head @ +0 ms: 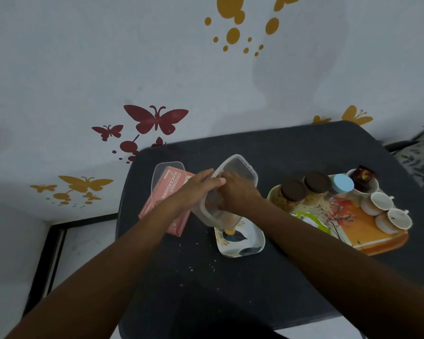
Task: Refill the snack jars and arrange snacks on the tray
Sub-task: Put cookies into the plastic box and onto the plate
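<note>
pink box [167, 201] reads "coconut macaroons"; smaller print blurred.

Head view — looks down, close over table [304, 155].

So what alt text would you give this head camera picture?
A person's left hand tilts a clear plastic container over a small leaf-patterned tray while the right hand reaches inside. Nearby lie a macaroon box and a tray of jars.

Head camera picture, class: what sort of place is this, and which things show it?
Probably a home room: butterfly wall stickers, a dark table against the wall, and a serving tray with teacups and snack jars.
</note>
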Available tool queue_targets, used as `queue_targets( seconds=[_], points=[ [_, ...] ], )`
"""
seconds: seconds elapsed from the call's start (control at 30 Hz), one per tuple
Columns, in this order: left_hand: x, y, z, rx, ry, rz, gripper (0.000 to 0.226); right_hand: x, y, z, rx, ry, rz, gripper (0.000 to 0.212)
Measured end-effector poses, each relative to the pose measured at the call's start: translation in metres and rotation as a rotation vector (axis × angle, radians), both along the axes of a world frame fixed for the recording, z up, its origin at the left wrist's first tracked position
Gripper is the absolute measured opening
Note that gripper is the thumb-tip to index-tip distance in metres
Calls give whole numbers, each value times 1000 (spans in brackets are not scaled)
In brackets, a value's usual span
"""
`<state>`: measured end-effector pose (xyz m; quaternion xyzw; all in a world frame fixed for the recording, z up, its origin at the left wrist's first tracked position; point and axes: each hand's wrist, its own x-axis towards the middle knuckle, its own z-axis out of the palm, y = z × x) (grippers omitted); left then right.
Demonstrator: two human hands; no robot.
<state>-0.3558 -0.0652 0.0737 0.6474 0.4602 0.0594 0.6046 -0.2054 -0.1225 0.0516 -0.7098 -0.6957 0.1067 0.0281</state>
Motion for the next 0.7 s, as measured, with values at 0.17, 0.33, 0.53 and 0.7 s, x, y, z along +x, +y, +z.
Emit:
queue_targets(
  seconds=[0.17,0.33,0.53,0.7],
  points=[
    [1,2,-1,29,29,4,85,3,-2,3,-2,40,-5,79],
    [4,7,-4,68,42,34,74,11,-2,8,11,1,31,77],
    [9,9,0,69,66,0,85,13,3,3,-18,-49,64,62],
    [12,12,0,77,84,-23,84,15,3,1,34,-46,79,65]
  ],
)
